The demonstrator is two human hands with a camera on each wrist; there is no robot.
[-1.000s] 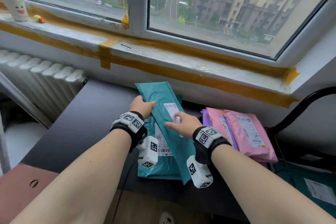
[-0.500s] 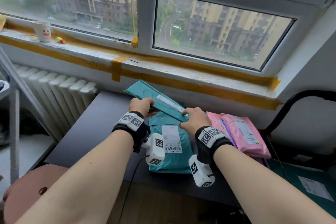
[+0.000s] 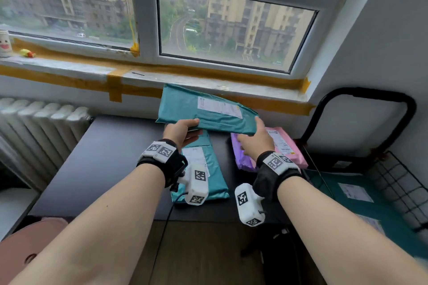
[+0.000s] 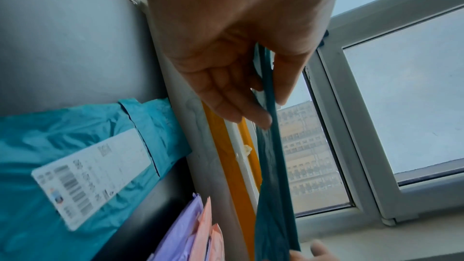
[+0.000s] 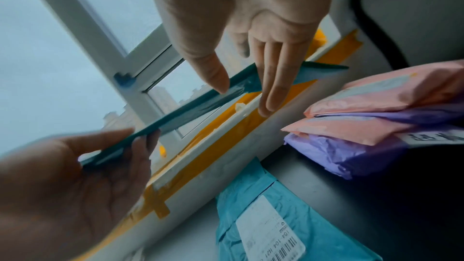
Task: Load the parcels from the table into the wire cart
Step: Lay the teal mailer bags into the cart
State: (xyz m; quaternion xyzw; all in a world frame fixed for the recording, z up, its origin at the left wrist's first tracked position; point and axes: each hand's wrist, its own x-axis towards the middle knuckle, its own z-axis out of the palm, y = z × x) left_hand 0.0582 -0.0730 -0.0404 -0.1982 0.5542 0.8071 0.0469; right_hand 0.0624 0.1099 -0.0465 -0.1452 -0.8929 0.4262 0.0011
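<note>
A flat teal parcel [image 3: 203, 111] hangs in the air above the dark table [image 3: 111, 157], in front of the window sill. My left hand [image 3: 196, 126] pinches its left near edge, thumb on top and fingers beneath [image 4: 251, 114]. My right hand [image 3: 256, 127] pinches its right end the same way, thumb [image 5: 216, 80] above. A second teal parcel [image 3: 208, 169] lies on the table below. Two pink parcels [image 3: 284, 146] rest on a purple one [image 3: 240, 157] to the right. The wire cart [image 3: 393, 180] stands at the table's right end with a teal parcel [image 3: 347, 192] inside.
The cart's black handle [image 3: 361, 92] rises behind the pink parcels. A white radiator [image 3: 41, 127] flanks the table's left side. The taped window sill [image 3: 69, 67] carries a cup [image 3: 4, 44]. A pinkish stool [image 3: 27, 250] sits at lower left.
The teal parcel has come up off the one below it, swung crosswise and shifted right. My right hand went from resting on top to pinching its end.
</note>
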